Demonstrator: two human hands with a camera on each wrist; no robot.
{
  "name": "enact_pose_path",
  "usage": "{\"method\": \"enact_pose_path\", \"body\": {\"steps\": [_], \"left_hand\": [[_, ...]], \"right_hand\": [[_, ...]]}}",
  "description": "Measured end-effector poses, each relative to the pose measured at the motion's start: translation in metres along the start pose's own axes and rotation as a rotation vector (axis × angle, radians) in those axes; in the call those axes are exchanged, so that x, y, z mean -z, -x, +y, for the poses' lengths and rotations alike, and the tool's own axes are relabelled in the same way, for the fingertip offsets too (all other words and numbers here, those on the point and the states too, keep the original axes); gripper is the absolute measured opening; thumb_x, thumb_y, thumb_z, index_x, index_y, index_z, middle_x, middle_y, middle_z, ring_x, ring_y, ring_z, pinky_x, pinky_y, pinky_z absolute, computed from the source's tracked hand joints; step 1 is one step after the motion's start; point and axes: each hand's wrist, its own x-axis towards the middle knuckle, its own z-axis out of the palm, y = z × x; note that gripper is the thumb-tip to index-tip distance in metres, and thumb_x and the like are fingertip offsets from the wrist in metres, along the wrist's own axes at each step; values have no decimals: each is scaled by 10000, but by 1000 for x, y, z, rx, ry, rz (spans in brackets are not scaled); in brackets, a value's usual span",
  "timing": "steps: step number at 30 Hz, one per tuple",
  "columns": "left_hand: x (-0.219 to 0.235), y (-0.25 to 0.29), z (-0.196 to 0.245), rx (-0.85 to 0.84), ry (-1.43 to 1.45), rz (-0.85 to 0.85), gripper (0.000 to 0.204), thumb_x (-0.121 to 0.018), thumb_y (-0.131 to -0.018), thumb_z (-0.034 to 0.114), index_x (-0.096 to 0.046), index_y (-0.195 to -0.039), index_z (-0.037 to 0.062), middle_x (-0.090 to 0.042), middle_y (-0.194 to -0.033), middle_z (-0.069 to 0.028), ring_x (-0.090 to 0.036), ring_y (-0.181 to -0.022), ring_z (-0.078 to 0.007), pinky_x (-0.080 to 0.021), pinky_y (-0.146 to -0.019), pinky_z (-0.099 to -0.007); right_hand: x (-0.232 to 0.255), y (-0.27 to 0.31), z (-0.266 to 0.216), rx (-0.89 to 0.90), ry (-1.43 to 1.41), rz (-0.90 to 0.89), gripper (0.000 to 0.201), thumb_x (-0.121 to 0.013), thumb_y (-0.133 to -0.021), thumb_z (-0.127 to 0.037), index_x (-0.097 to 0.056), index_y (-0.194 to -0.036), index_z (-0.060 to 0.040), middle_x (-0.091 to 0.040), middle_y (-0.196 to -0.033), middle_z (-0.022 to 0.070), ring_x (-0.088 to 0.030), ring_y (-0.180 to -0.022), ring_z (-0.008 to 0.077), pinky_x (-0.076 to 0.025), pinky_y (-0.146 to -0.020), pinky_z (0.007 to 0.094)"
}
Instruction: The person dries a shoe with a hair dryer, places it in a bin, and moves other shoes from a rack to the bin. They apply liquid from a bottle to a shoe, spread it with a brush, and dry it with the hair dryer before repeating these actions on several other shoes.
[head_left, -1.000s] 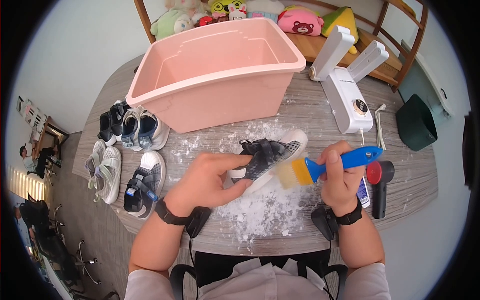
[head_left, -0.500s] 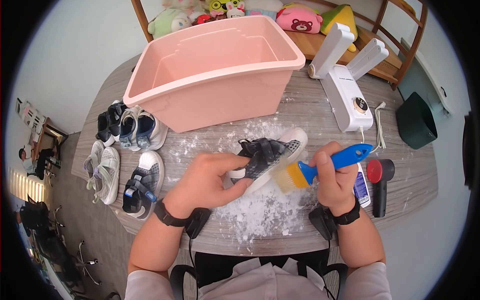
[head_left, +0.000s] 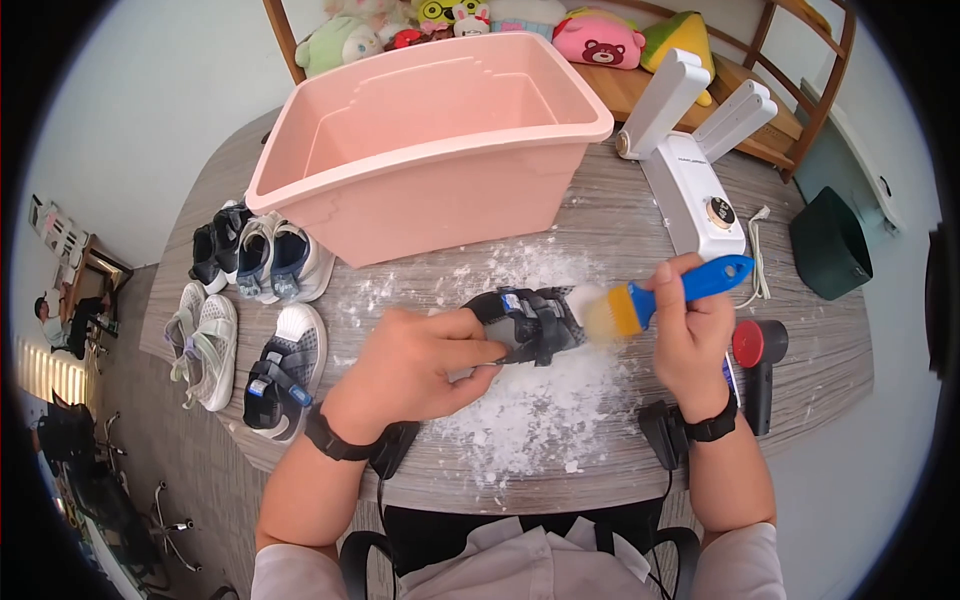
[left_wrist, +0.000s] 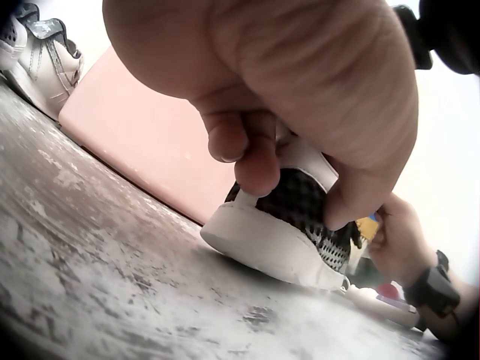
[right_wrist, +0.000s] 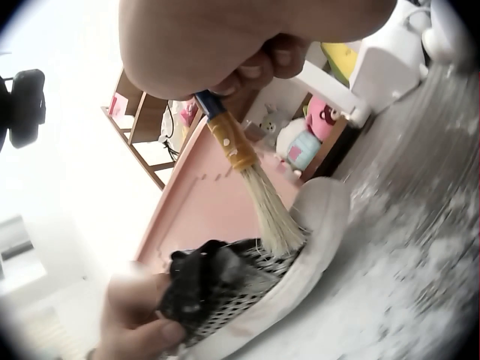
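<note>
A black mesh shoe (head_left: 535,325) with a white sole stands at the table's middle. My left hand (head_left: 420,365) grips its heel end, thumb on the near side; the left wrist view shows fingers on both sides of the heel (left_wrist: 262,240). My right hand (head_left: 692,340) holds a blue-handled brush (head_left: 700,280) with a yellow band. In the right wrist view the bristles (right_wrist: 271,214) touch the upper near the white toe (right_wrist: 322,214).
White powder (head_left: 530,420) lies around the shoe. A pink tub (head_left: 430,200) stands behind. More shoes (head_left: 285,370) are at the left. At the right are a white device (head_left: 695,200), a black tool with a red face (head_left: 760,345) and a dark green bin (head_left: 832,243).
The shoe has turned in my left hand, its opening and straps now facing more towards me. The brush has moved right and up, from the shoe's side to its toe.
</note>
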Motion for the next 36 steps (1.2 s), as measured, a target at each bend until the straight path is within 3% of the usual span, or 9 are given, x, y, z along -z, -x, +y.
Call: {"method": "enact_pose_path", "body": {"steps": [7,9,11,13,15,17,23,31,36], "left_hand": [[1,-1,3,1,-51,-56,154,-825,-739,65,-803,-877,129,-667,-816,18,-591,-496,-147,-472,-484,-286],[1,-2,3,-27,-100,-64,162,-821,-732,65,-799,-879,129,-669,-823,20,-609,-529,-154,-484,-496,-289],[1,-1,5,-50,-150,-64,170,-817,-725,64,-795,-881,129,-672,-831,21,-628,-562,-162,-496,-508,-293],[2,-2,10,-53,-239,-86,182,-806,-721,52,-785,-887,124,-696,-874,19,-663,-634,-178,-527,-542,-307],[1,-4,16,-38,-238,-82,183,-800,-726,42,-781,-890,121,-710,-895,13,-673,-650,-184,-538,-557,-315],[-1,-4,17,-13,-235,-81,183,-794,-732,33,-777,-894,118,-724,-917,7,-682,-666,-191,-549,-571,-322],[-4,-4,14,1,-187,27,213,-756,-761,-10,-781,-940,103,-765,-969,-29,-692,-676,-238,-572,-599,-313],[-5,-2,26,337,83,30,402,-855,-752,124,-730,-1114,0,-779,-900,-96,-604,-490,-139,-481,-487,-265],[-3,-6,22,251,2,61,324,-893,-774,221,-751,-999,35,-736,-803,-107,-619,-546,-217,-489,-524,-316]], "right_hand": [[-1,7,3,-114,-183,-9,214,-600,-1067,-153,-661,-913,-18,-664,-791,4,-558,-686,62,-441,-626,249],[-3,5,12,174,93,101,201,-607,-1065,-156,-662,-931,-16,-667,-818,0,-568,-715,61,-444,-643,241],[3,4,4,95,4,150,185,-622,-1051,-135,-665,-923,-10,-668,-811,6,-580,-725,70,-452,-650,246],[8,3,2,-159,-266,-28,171,-632,-1036,-107,-665,-901,-6,-672,-810,7,-592,-733,81,-465,-656,258],[4,3,1,-98,-166,-117,187,-629,-1033,-99,-660,-871,-11,-674,-789,15,-594,-695,90,-463,-627,262],[3,3,0,164,122,-57,205,-627,-1037,-113,-654,-861,-11,-671,-765,30,-595,-661,100,-457,-598,266],[5,5,3,-43,-132,-67,214,-613,-1052,-124,-657,-886,4,-665,-769,35,-604,-690,103,-472,-626,261],[-6,7,1,-149,-175,-72,226,-616,-1072,-193,-668,-952,-9,-646,-781,11,-570,-675,71,-458,-618,243],[-9,4,5,-156,-213,-12,249,-611,-1080,-214,-669,-934,-22,-623,-749,-11,-553,-672,46,-436,-601,227]]}}
